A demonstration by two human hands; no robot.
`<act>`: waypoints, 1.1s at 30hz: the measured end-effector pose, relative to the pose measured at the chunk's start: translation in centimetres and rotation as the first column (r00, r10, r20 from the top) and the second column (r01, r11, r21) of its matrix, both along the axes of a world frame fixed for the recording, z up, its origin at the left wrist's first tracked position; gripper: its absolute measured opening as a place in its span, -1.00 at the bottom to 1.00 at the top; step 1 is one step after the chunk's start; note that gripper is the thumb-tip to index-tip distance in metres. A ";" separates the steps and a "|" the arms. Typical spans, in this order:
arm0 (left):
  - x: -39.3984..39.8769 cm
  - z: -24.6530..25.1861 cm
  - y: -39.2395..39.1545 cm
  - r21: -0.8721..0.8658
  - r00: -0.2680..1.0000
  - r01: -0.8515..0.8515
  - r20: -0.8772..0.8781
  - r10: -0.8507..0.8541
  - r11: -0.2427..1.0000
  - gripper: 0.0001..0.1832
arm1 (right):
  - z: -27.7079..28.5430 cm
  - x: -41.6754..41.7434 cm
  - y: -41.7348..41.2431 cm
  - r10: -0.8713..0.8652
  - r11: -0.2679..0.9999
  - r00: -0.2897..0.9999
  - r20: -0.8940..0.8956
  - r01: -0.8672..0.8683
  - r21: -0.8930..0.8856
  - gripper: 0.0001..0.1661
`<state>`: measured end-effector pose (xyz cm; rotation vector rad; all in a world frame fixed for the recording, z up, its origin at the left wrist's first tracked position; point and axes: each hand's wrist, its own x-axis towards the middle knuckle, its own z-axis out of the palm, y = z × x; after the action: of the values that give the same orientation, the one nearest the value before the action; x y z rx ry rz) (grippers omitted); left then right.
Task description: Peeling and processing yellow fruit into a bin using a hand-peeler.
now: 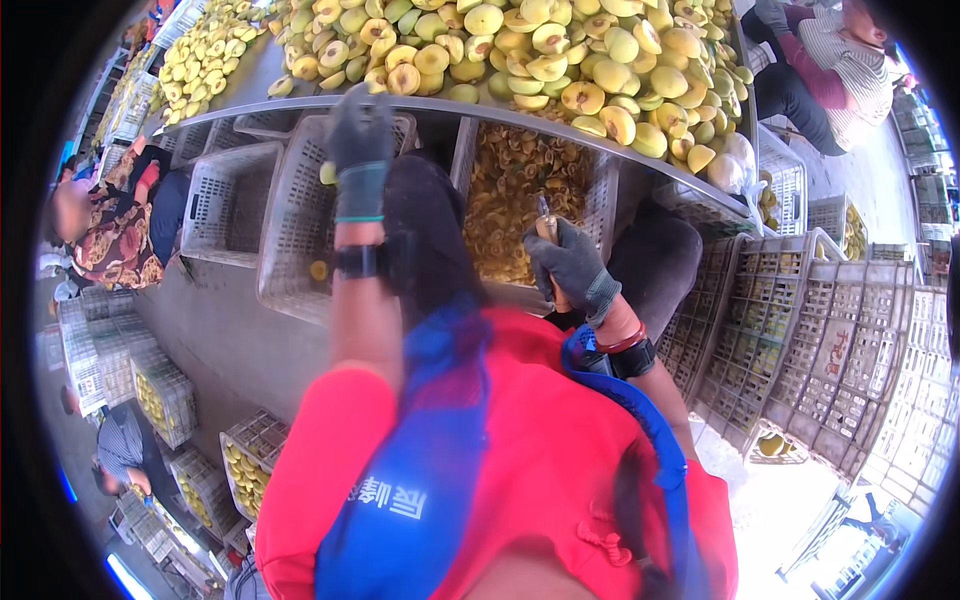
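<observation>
My left hand (361, 142), in a dark grey glove, reaches over the front edge of a metal table (420, 105). Its fingers are stretched out and blurred, with nothing seen in them. Beside that wrist a yellow-green fruit piece (328, 173) shows above a white plastic crate (296, 225). Halved yellow stone fruit (510, 45), probably peaches, are heaped on the tabletop. Low over my lap, my gloved right hand (570, 259) grips a wooden-handled hand tool (547, 226) with a short metal tip. Between my knees, another crate (600, 195) contains brown pits and fruit scraps (517, 202).
An empty-looking crate (232, 202) stands farther left. Stacked crates (780, 337) rise close on my right. One person (112, 217) sits at left, another (832, 82) at upper right. A plastic bag (733, 166) lies at the table's right corner.
</observation>
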<state>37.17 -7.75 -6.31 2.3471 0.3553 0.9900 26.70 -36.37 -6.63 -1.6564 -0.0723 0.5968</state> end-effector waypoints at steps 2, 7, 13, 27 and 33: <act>1.5 1.0 -4.4 -0.114 0.970 0.220 -0.077 -0.229 0.969 -0.53 | -0.7 0.2 0.1 0.005 0.999 0.999 0.054 -0.002 -0.045 -0.86; 9.9 -2.3 -11.2 0.005 0.825 0.545 -0.179 -0.536 0.838 -0.40 | 0.7 0.4 0.4 0.029 0.954 0.982 0.186 0.028 -0.299 -0.75; 14.1 -3.4 -15.2 0.210 0.746 0.557 -0.551 -0.373 0.803 -0.42 | 1.6 -0.1 -1.2 -0.083 0.983 0.995 -0.059 0.072 -0.169 -0.78; 0.5 1.3 -14.6 0.388 0.541 0.789 -0.073 -0.838 0.476 -0.46 | 3.3 3.5 -2.8 -0.586 0.791 0.795 0.157 0.518 0.325 -0.71; -4.7 5.3 -14.3 0.114 0.375 0.905 0.242 -0.895 0.410 -0.47 | 4.7 2.7 -1.9 -0.496 0.814 0.867 0.032 0.452 0.365 -0.69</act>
<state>32.48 -22.08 -1.06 1.8229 -0.9719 0.6582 29.42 -38.30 -1.96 -1.2933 0.1396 0.0821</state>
